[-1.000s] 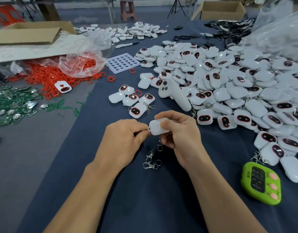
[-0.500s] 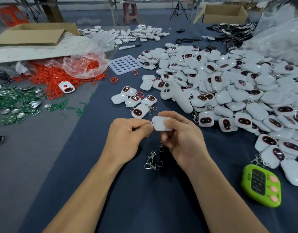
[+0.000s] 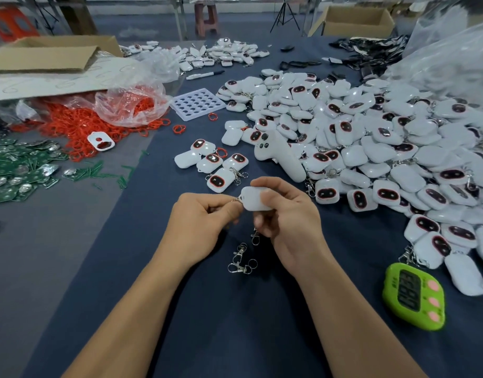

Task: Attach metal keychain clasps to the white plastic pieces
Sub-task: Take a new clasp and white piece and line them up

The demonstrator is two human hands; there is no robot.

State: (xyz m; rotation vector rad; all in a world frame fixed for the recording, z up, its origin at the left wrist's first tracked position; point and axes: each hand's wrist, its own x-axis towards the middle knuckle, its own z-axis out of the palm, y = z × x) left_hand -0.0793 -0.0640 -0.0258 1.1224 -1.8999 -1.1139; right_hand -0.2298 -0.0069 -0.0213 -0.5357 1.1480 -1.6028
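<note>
So 1 white plastic piece (image 3: 254, 199) is gripped in the right hand (image 3: 288, 225), thumb and fingers curled round it, and a metal clasp ring (image 3: 235, 199) is pinched in the left hand (image 3: 198, 227), right at the piece's corner. Looks like the threading step (whether the ring is through yet can't be told). Next, the ring probably has to be worked fully on while the piece is kept steady. Spare clasps (image 3: 241, 259) are left just below the grip, and the big pile (image 3: 371, 148) is off to its right.
</note>
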